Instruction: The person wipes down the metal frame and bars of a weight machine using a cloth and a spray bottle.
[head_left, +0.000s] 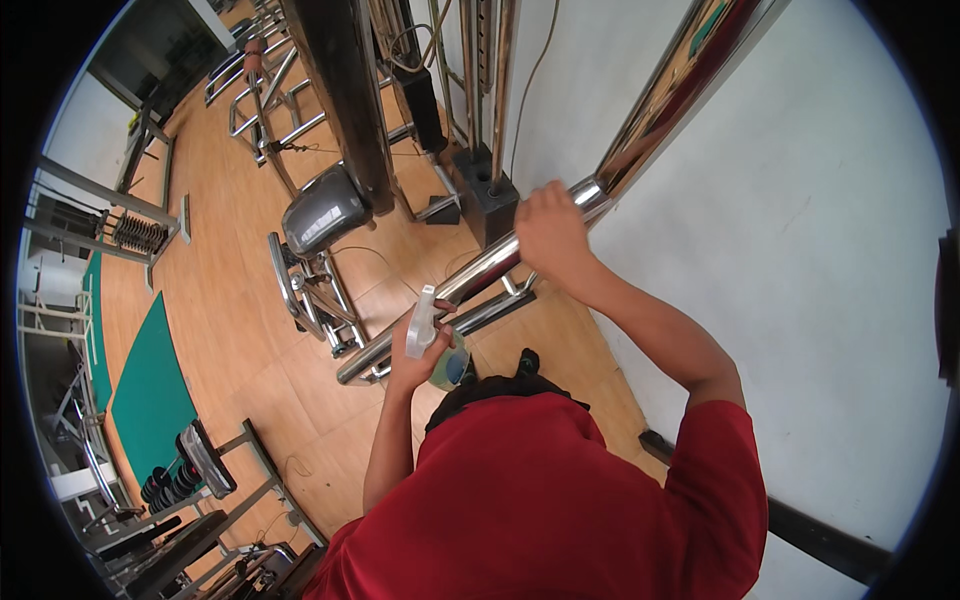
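My left hand (414, 356) grips a spray bottle by its neck. The bottle's white trigger head (422, 322) points up, and its clear body (449, 367) shows greenish below my fingers. Ahead of me a thick chrome tube (480, 268) of a gym machine runs from lower left to upper right. Over the upper part of this tube my right hand (553, 229) is curled, knuckles up. Its palm is hidden, so whether a cloth lies under it cannot be seen. The tube meets a tall polished upright (667, 97) beside the wall.
A grey padded seat (326, 211) and a chrome footrest frame (315, 292) stand left of the tube. Behind it is a black weight block (484, 195) on guide rods. A white wall (780, 225) closes the right side. Green mats (154, 390) and benches lie farther left.
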